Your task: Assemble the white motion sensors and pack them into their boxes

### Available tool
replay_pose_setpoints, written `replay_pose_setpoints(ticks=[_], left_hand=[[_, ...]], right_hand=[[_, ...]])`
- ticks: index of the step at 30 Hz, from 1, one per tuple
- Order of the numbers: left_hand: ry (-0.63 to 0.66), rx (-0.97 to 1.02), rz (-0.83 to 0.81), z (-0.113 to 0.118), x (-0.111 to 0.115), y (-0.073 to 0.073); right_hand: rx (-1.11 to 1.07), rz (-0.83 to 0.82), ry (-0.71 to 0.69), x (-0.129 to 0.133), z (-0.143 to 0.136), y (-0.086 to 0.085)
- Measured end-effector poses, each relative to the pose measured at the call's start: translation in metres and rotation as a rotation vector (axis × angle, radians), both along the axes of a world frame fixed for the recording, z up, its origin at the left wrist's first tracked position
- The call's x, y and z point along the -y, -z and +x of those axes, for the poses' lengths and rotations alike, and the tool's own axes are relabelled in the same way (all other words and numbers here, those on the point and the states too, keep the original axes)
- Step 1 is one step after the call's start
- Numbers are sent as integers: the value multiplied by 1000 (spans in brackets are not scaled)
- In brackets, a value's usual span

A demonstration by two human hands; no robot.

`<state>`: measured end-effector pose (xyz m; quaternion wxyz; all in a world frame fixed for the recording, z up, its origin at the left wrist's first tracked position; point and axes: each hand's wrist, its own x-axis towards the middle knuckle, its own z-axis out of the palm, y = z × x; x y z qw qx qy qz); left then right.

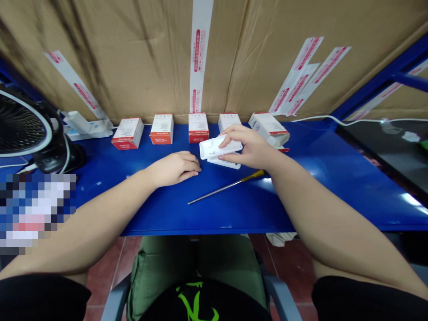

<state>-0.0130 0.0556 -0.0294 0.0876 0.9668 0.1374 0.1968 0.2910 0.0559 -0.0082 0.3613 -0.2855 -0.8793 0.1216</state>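
Five small red-and-white boxes [198, 122] line the back of a blue table [160, 214] before a cardboard wall [160, 58], their contents out of sight. In front of the two rightmost, a person's right hand [256, 149] pinches a white plastic case [210, 148], fingers over its upper shell and thumb below, the two white halves set askew with a gap showing. The left hand [174, 169] rests on the table just beside the case, fingers loosely curled; its underside is hidden, and whether it grips anything cannot be told. A yellow-handled screwdriver [224, 191] lies nearer the person, its tip to the left. Red panels on the boxes appear to read "DETECTOR"; red print on the white tape [200, 53] is illegible.
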Motion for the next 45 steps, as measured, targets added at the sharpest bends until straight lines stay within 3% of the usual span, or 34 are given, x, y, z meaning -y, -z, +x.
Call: replay_pose_setpoints(ticks=[8, 16, 22, 31, 33, 36, 38, 41, 43, 45], left_hand=[[-47, -57, -28, -3, 3, -8], [-193, -212, -109, -37, -1, -24], [-378, -299, -137, -53, -10, -28], [-401, -277, -129, -61, -14, -30], [-414, -290, -141, -60, -13, -31], [-444, -311, -148, -58, -11, -32], [-462, -296, -130, -57, -9, -32], [-470, -262, -107, -55, -6, -32], [-475, -259, -105, -54, -6, -31], [-483, -263, -94, -54, -7, -30]], right_hand=[[6, -46, -23, 2, -2, -1], [66, -162, -73, 8, -10, -1], [154, -119, -88, 14, -25, 2], [362, -72, -105, 26, -48, 11], [348, -49, -125, 27, -45, 7], [206, 46, -125, 29, -29, -11], [16, 157, 4, 27, -6, -29], [-321, 347, 429, 12, 49, -47], [-471, 282, 747, -6, 92, -47], [-462, 61, 993, -23, 129, -38]])
